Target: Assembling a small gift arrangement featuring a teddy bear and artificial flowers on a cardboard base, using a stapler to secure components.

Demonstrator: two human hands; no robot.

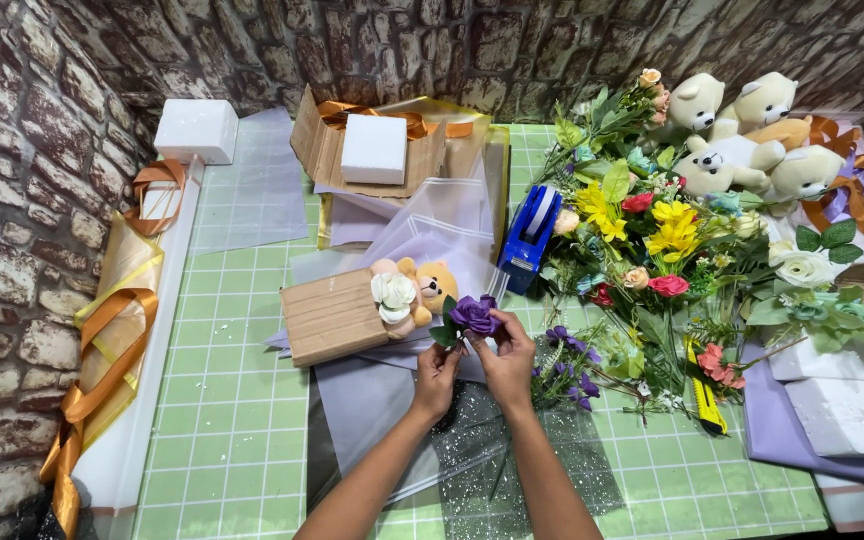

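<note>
Brick-pattern wall wraps the back and left side; work surface is a green grid cutting mat.

Pkgs/boxes: flat corrugated cardboard box lies mid-mat on lilac wrapping paper, w/ a small tan teddy bear and a white fabric rose at its right end. Second cardboard box at back centre, opened, w/ a white foam block on top and orange ribbon behind it. Another white foam block at back left corner. Yellow-edged clear wrap w/ orange ribbon hangs along left wall.

Hands: left hand and right hand meet at centre, both pinched on the stem of a purple artificial rose, bloom upright just above the fingertips, just beside the bear and box. Exact finger contact on the stem is partly hidden.

Around: blue tape dispenser just right of the lilac paper. Big heap of mixed artificial flowers fills the right side, yellow, red, pink, white. Cream teddy bears piled at back right. Small purple flower sprigs lie near the right hand. Yellow utility knife among stems. Glitter-speckled clear cellophane under the forearms. White foam pieces on purple paper at right edge.
</note>
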